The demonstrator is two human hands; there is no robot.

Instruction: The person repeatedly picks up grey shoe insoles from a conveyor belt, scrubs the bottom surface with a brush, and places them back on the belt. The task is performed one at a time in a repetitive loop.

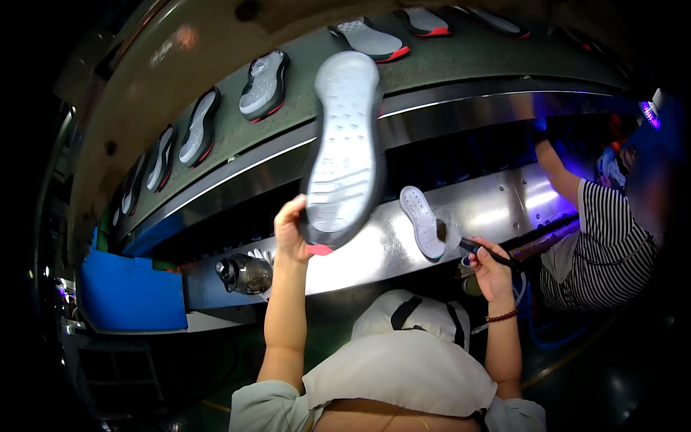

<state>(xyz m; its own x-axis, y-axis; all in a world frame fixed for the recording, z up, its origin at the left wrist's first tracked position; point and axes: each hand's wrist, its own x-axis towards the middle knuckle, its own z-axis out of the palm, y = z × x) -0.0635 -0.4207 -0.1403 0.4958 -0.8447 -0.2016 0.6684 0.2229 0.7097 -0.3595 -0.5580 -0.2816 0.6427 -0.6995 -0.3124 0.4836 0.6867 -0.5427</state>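
My left hand (290,232) grips a shoe sole (345,155) by its lower end, holding it up in front of the conveyor. The sole has a pale, dimpled inner face, dark sides and a red patch at the bottom. A brush (480,250) with a black handle is in my closed right hand (492,275). Its brown bristles lie by the right edge of a second, whitish sole (420,220), which rests on the metal ledge. Whether the bristles touch that sole I cannot tell.
Across the far side runs a green conveyor belt (306,90) carrying several soles. A dark translucent bottle (246,274) stands on the metal ledge (345,263) at left, near a blue bin (129,288). Another person in a striped shirt (615,237) works close at right.
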